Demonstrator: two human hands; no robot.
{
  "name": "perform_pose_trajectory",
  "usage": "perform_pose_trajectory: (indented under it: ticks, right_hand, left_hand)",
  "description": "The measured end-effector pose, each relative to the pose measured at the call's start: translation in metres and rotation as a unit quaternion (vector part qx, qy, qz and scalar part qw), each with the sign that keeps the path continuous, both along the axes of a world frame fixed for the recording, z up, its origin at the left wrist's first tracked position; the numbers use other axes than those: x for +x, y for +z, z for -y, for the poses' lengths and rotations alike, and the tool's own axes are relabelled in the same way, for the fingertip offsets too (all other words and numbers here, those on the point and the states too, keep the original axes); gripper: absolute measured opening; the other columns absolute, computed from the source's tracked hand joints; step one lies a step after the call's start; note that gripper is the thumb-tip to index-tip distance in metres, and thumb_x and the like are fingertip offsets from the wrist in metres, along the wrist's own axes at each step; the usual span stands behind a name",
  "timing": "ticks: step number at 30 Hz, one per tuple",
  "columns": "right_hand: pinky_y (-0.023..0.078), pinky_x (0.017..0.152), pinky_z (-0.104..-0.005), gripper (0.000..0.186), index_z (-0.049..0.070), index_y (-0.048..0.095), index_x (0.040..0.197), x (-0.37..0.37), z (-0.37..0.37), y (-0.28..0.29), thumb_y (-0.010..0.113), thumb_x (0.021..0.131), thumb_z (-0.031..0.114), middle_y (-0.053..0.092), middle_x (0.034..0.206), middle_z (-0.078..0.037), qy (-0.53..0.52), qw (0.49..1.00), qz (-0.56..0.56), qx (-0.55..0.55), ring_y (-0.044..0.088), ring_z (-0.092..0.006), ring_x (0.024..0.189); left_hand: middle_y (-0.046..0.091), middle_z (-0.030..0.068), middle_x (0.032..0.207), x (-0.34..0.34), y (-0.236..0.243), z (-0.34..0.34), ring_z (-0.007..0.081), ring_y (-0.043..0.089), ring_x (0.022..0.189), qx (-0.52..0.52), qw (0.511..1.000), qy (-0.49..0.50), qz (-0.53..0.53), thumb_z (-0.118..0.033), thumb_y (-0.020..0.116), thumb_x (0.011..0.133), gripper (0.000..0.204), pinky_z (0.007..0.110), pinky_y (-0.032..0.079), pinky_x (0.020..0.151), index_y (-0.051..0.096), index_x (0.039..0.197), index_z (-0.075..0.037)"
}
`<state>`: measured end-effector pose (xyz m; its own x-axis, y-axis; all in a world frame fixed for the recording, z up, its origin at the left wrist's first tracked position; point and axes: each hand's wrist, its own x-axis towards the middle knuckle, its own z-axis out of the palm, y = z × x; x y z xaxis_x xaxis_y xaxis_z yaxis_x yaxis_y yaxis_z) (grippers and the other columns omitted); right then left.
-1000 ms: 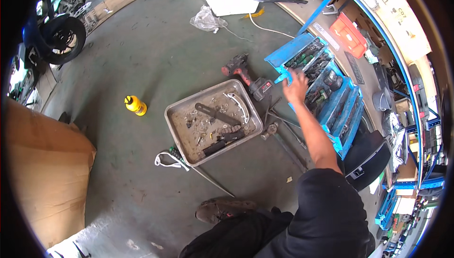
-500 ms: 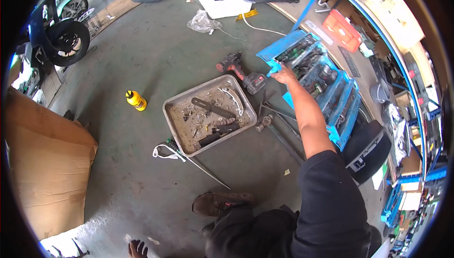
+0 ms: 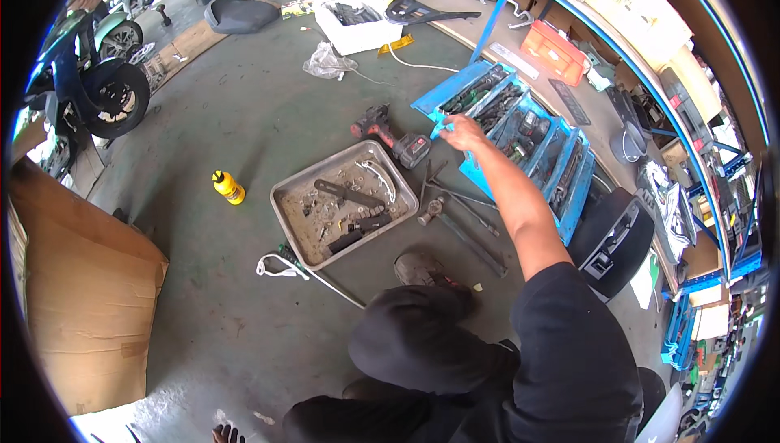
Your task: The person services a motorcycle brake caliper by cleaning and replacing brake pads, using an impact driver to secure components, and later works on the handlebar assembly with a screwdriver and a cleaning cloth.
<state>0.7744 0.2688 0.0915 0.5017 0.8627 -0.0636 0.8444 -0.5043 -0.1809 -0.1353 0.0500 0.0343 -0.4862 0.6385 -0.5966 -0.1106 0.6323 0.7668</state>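
My right arm reaches forward to an opened blue metal toolbox (image 3: 445,95) full of hand tools. There my right hand (image 3: 463,132) is closed on the blue handle piece at the toolbox's near left end. My left hand (image 3: 227,434) shows only as dark fingertips at the lower edge, apart from each other, with nothing visible in them. Left of the toolbox lies a red and black cordless power tool (image 3: 380,128). A grey metal tray (image 3: 305,209) of loose screws, a dark flat bar and small parts stands on the floor nearer to me.
A hammer (image 3: 433,210) and metal rods lie between tray and toolbox. A yellow bottle (image 3: 229,188) stands left of the tray. A cardboard box (image 3: 89,297) is at the left, a black case (image 3: 613,244) at the right. My shoe (image 3: 422,268) rests close to the tray.
The view has shifted, and my leg and shoe have come forward toward the tray and hammer. My right hand keeps its hold on the toolbox. Less of my left hand shows.
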Motion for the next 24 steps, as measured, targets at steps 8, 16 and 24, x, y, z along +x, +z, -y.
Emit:
perform_pose_trajectory:
  ticks: [8, 16, 24]
  right_hand:
    - [0.049, 0.092, -0.0449, 0.031, 0.01, 0.07, 0.102, 0.2, -0.011, -0.032, 0.06, 0.081, 0.03, 0.066, 0.107, -0.02, -0.172, 0.982, 0.024, 0.08, 0.063, -0.0351, 0.104]
    - [0.031, 0.11, -0.0455, 0.048, 0.009, 0.058, 0.127, 0.396, -0.071, -0.077, 0.049, 0.093, 0.042, 0.049, 0.137, -0.019, -0.244, 0.966, 0.081, 0.033, 0.042, -0.0338, 0.13]
    - [0.013, 0.115, -0.0565, 0.058, 0.018, 0.035, 0.147, 0.535, -0.119, -0.123, 0.032, 0.097, 0.047, 0.03, 0.153, -0.015, -0.258, 0.959, 0.049, -0.103, 0.021, -0.037, 0.143]
  left_hand:
    - [0.06, 0.0193, 0.121, 0.071, 0.023, 0.048, 0.0333, 0.058, 0.111, 0.001, 0.955, -0.165, -0.246, -0.043, 0.051, 0.097, 0.05, 0.044, 0.046, 0.092, 0.056, 0.125, -0.002]
    - [0.062, 0.0202, 0.115, 0.246, 0.04, -0.009, 0.033, 0.061, 0.105, -0.167, 0.938, -0.122, -0.276, -0.042, 0.054, 0.096, 0.048, 0.043, 0.048, 0.086, 0.058, 0.121, -0.001]
    - [0.063, 0.0186, 0.112, 0.364, 0.039, -0.077, 0.0312, 0.062, 0.101, -0.224, 0.928, -0.095, -0.281, -0.043, 0.055, 0.094, 0.048, 0.042, 0.049, 0.082, 0.059, 0.119, -0.002]
